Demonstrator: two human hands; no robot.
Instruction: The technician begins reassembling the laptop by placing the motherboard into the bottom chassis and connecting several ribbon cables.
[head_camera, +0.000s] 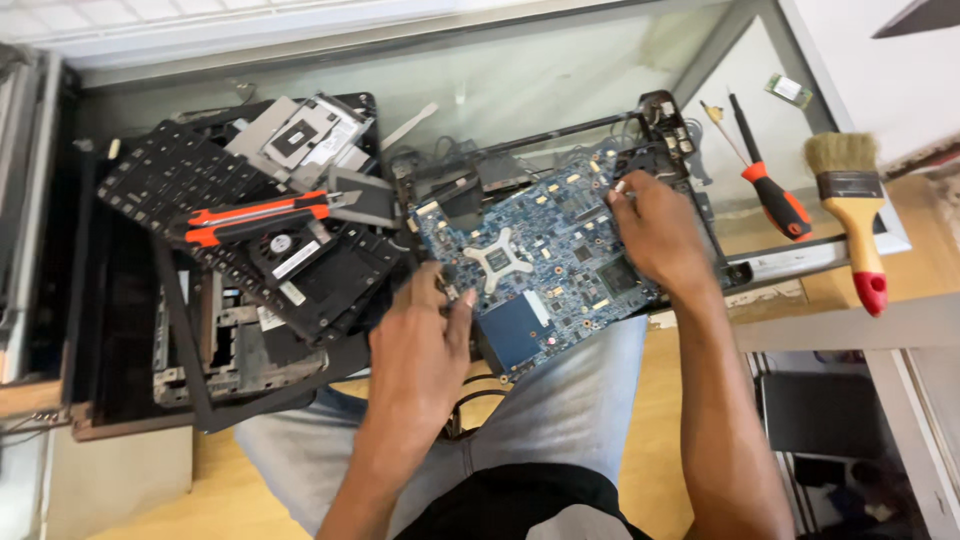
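Circuit board (545, 255), blue and roughly rectangular, lies over the near edge of the glass counter (560, 75), partly above the person's lap. Its long axis runs from the near-left corner up toward the far-right, tilted against the counter edge. It rests in the black laptop base (660, 125), apparently loose or partly lifted.

Left hand (420, 345) grips the near-left corner of the board, fingers pressed together in a pinch. Right hand (655, 230) lies on the far-right part, fingers curled down; whether it pinches a small part cannot be told.

Disassembly appears well advanced: the keyboard (175, 180), a fan (280, 245) and a drive (310, 130) lie stacked at left with orange-handled pliers (260, 215) on top. Freeing the board appears unfinished.

Farther right lie a screwdriver (775, 195) and a paintbrush (855, 205).
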